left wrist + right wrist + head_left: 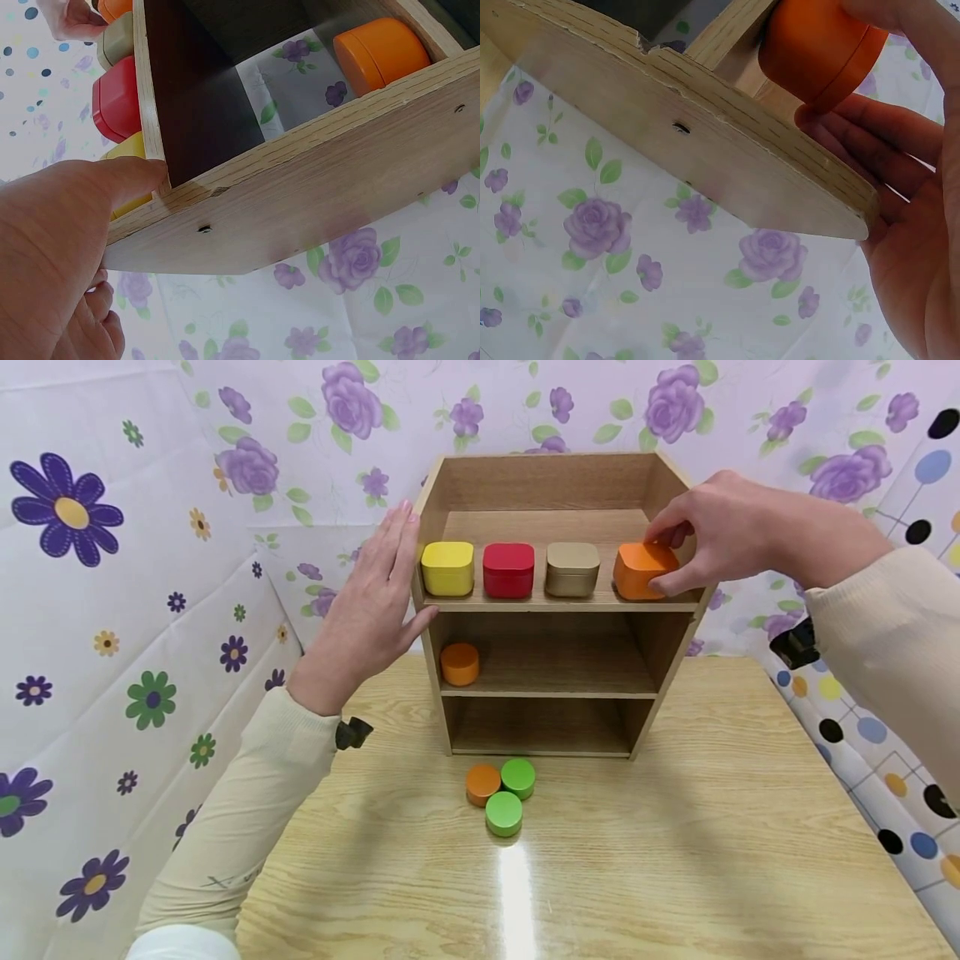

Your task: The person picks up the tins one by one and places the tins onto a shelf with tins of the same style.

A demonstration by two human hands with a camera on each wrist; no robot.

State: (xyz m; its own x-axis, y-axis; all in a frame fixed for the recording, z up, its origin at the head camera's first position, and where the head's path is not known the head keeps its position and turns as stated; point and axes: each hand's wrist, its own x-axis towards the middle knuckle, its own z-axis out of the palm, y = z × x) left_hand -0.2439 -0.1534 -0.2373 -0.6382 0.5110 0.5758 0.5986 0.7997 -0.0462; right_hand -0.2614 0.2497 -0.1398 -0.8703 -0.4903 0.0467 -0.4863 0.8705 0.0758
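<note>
A small wooden shelf unit (555, 607) with three levels stands on the table. On its top level sit a yellow box (448, 568), a red box (508, 571), a gold-brown box (572, 570) and an orange square box (643, 572), all lidded. My right hand (720, 531) grips the orange box at the right end, thumb in front and fingers behind. My left hand (367, 597) lies with straight fingers along the unit's left side, its thumb (127, 180) touching the front edge. A round orange tin (460, 664) sits at the left of the middle level.
Before the unit, a darker orange tin (483, 783) and two green tins, one farther (518, 777) and one nearer (504, 813), stand close together on the wooden table (600, 860). Flower-patterned cloth (292, 485) hangs behind and at the left; dotted cloth hangs at the right.
</note>
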